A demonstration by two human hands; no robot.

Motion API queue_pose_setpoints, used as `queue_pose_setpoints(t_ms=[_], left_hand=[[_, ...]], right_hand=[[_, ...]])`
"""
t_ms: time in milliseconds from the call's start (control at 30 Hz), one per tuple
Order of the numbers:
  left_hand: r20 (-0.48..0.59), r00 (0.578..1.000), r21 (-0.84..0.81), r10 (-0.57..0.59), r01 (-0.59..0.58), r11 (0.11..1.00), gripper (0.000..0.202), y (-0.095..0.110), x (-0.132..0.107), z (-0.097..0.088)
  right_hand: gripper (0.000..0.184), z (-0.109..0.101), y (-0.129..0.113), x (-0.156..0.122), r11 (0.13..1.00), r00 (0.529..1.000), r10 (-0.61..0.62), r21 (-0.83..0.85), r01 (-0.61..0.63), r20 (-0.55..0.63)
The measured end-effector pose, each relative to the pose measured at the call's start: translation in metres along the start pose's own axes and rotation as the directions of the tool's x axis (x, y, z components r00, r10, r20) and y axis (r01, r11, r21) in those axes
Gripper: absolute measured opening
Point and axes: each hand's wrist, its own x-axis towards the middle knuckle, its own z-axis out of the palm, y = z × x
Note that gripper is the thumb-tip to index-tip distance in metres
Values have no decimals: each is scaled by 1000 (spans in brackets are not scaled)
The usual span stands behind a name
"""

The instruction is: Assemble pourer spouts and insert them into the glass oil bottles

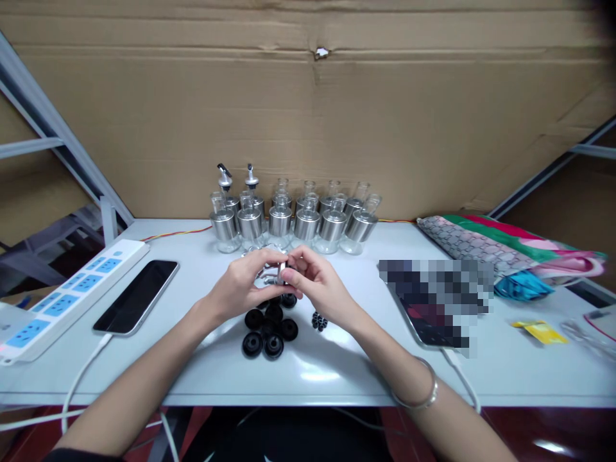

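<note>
A small shiny metal part (282, 272), perhaps a pourer spout though fingers hide most of it, is held just above the white surface (337, 372), pinched from both sides by the left hand (243, 285) and the right hand (322, 285), each grip pressed shut on it. Directly below the grip lies a cluster of black round rubber caps (269, 330), with a small heap of tiny black rings (318, 321) just right of them. Beyond the grip stands a row of clear glass bottles with steel collars (293, 221), and well to its left lie a black phone (137, 295) and a white power strip (67, 298).
</note>
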Motion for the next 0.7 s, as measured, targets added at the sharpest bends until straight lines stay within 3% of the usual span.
queue_pose_setpoints(t_ms=[133, 267, 400, 500, 567, 700], left_hand=[[60, 995, -70, -78, 82, 994, 34, -1, 5, -10], [153, 964, -135, -218, 239, 962, 35, -3, 7, -14], [216, 928, -268, -304, 356, 895, 33, -8, 5, -16], [111, 914, -359, -391, 403, 841, 28, -16, 2, -23], [36, 907, -362, -420, 404, 840, 26, -20, 2, -27], [59, 919, -332, -390, 386, 860, 30, -21, 1, -19]], right_hand=[[30, 5, 0, 1, 981, 1000, 14, 193, -16, 11], [26, 12, 4, 1, 981, 997, 56, 189, -45, -54], [17, 12, 2, -3, 998, 990, 18, 55, -11, -138], [15, 2, -2, -6, 980, 949, -173, -143, 139, -262], [18, -6, -3, -5, 959, 916, -242, -220, 177, -319], [17, -15, 3, -1, 950, 945, -176, -299, 90, -274]])
